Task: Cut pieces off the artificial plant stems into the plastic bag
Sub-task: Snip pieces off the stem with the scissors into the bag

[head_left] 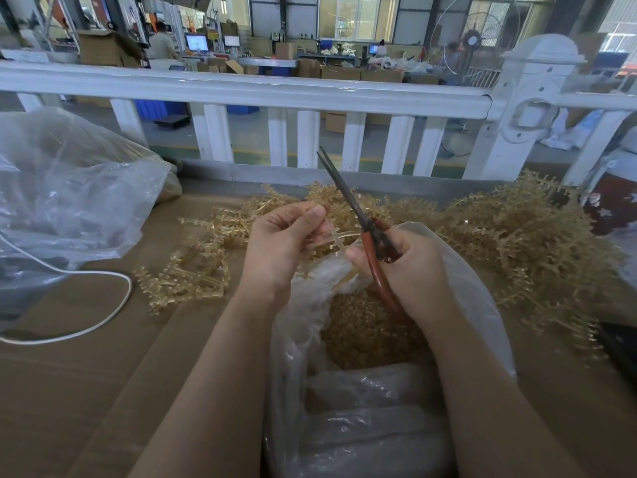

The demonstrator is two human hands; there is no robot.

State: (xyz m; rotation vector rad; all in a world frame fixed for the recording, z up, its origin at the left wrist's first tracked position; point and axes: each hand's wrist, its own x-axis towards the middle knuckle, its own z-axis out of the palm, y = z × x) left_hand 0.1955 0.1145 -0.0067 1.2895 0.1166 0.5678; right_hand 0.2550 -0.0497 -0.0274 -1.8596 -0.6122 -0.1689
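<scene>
Two hands: both work just over the open plastic bag (475,298), which sits between the arms on the brown surface (86,374).
Left hand (282,243): its fingers are curled and pinch a pale plastic stem (339,238), held over the mouth of the bag.
Right hand (410,267): its fingers are wrapped round the red handles of the scissors (348,198). The blades look almost closed and point up and away. One finger also seems to touch the stem.
Cut pieces (365,332): lots already lie in the bag.
Stem pile (499,229): many uncut stems lie on the surface behind the bag, and some more (193,270) to its left.
What could go wrong: the stem is thin and close to the left thumb, so a quick snip could nick a finger.
Also: a springy bit could jump past the bag rim and land on the surface.
Also: the bag is soft, so its edge could fold in and block the pieces.
</scene>
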